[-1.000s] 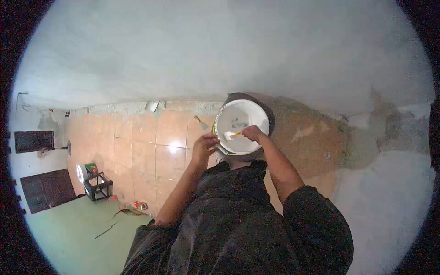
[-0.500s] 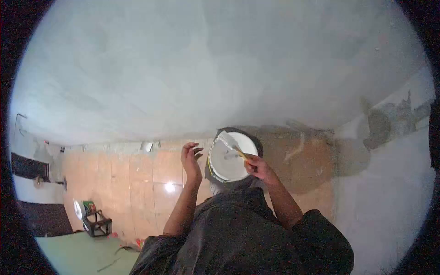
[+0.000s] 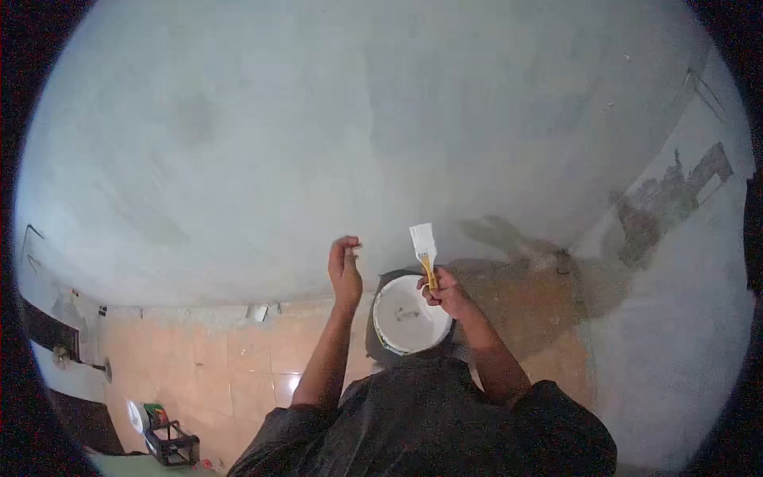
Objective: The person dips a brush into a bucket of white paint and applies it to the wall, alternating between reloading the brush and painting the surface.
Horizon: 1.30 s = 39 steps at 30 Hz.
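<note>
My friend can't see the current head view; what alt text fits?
A person's right hand holds up a yellow-handled tool with a broad white head, with a white bucket below and a pale wall ahead. The left hand is raised, fingers bent, holding nothing visible.

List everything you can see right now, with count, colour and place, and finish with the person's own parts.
Tool: 1, white head, yellow handle, in the right hand
Bucket: 1, white inside, below the tool
Wall: 1, grey, ahead
Side wall: 1, pale with darker patches, right
Floor: 1, orange-tan tiles, below
Scrap: 1, pale grey, at the wall's foot
Stool: 1, black, lower left
Pail: 1, white and green, beside the stool
Shirt: 1, dark, bottom centre
Left hand: 1, bare, left of the bucket
Right hand: 1, bare, at the bucket
</note>
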Available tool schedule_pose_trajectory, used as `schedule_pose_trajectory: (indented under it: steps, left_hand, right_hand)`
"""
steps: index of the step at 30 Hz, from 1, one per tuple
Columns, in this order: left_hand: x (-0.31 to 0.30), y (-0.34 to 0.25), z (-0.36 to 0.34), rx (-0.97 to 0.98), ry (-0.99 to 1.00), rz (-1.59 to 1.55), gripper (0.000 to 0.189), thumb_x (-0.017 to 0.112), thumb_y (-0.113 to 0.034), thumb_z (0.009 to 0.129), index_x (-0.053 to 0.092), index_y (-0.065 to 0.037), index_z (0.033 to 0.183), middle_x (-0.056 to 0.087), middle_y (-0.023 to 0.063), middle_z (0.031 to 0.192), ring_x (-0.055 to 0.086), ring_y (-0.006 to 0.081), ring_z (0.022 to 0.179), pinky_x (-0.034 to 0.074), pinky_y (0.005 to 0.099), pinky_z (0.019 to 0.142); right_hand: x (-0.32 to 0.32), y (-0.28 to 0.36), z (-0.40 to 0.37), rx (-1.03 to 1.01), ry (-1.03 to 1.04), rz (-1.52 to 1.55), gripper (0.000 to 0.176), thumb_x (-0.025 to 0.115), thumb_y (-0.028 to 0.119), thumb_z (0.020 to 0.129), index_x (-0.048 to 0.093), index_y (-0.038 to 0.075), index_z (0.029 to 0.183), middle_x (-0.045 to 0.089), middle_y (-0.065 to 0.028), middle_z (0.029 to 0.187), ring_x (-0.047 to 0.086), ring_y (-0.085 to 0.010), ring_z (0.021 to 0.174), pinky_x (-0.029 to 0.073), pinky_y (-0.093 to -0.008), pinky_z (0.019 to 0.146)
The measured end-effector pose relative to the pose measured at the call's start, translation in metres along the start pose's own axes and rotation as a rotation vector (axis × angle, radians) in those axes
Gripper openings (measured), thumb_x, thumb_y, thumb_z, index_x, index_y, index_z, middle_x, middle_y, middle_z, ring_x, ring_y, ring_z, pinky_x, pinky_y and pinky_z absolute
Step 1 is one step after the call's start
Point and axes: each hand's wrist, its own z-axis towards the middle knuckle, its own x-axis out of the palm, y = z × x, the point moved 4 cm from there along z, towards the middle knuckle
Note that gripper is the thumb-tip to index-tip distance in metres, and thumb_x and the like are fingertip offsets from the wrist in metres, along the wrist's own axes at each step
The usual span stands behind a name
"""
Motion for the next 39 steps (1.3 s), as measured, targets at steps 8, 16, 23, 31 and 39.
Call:
schedule_pose_trajectory:
  steps: [8,16,23,31,39]
  left_hand:
    - [0.025,-0.093,0.153,0.884,-0.072,0.659,0.050,0.032,-0.036,0.095,0.040,-0.001,0.130,0.030,0.0199,0.143,0.026,0.0390,0.133,0.015,0.0542,0.107]
    - [0.061,-0.087,0.232,1.148,-0.169,1.013,0.052,0.032,-0.026,0.087,0.040,-0.006,0.135,0.035,0.0119,0.143,0.030,0.0277,0.134,0.012,0.0530,0.109]
    - [0.055,-0.079,0.237,1.107,-0.293,1.043,0.054,0.029,-0.028,0.087,0.044,-0.003,0.132,0.039,0.0127,0.141,0.032,0.0274,0.133,0.013,0.0488,0.111]
    - [0.052,-0.081,0.250,1.105,-0.309,0.942,0.054,0.028,-0.028,0.088,0.045,0.001,0.130,0.040,0.0153,0.140,0.034,0.0300,0.131,0.010,0.0489,0.111]
    - [0.049,-0.097,0.254,1.125,-0.258,0.904,0.051,0.030,-0.024,0.090,0.040,0.001,0.133,0.035,0.0167,0.142,0.028,0.0325,0.135,0.012,0.0505,0.110]
  right_hand:
    - [0.001,-0.004,0.013,-0.034,-0.385,-0.305,0.030,0.045,0.034,0.096,0.056,0.006,0.097,0.057,-0.0017,0.073,0.043,-0.0049,0.053,0.037,-0.0194,0.044]
    - [0.049,0.062,0.077,-0.368,-0.541,-0.470,0.019,0.054,0.020,0.093,0.053,0.003,0.102,0.053,0.0006,0.071,0.043,-0.0036,0.052,0.037,-0.0198,0.043]
    - [0.092,0.129,0.150,-0.904,-0.613,-0.690,0.020,0.057,0.012,0.090,0.053,0.001,0.107,0.058,-0.0049,0.069,0.052,-0.0097,0.060,0.044,-0.0276,0.055]
    - [0.133,0.163,0.200,-1.012,-0.691,-1.271,0.044,0.054,0.006,0.089,0.041,-0.003,0.130,0.057,-0.0157,0.068,0.057,-0.0273,0.055,0.046,-0.0349,0.052]
    - [0.126,0.152,0.182,-0.598,-0.823,-1.483,0.023,0.054,0.010,0.087,0.058,-0.012,0.087,0.053,-0.0246,0.057,0.060,-0.0375,0.061,0.047,-0.0426,0.054]
